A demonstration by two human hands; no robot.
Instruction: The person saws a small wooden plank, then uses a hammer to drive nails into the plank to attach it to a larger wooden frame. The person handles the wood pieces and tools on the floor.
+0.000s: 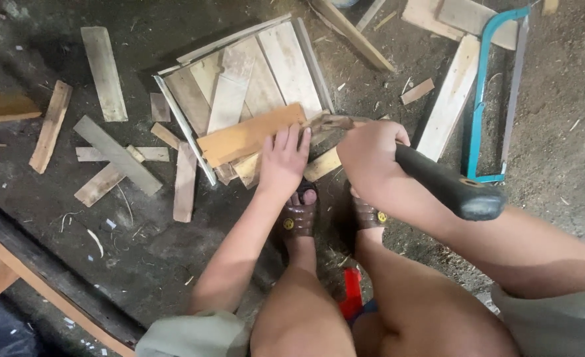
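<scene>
Planks of pale wood already lie side by side in the half-built slatted panel (239, 79) on the floor, where the left hand (284, 158), fingers spread, steadies an orange-brown board (246, 135) while the right hand (370, 158) grips a black-handled hammer (448, 188), many offcuts unused.

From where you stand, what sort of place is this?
Probably a rough woodworking spot on a dirt floor. Offcut planks lie scattered, a teal bow saw lies nearby, and the right hand grips a black-handled tool.
</scene>
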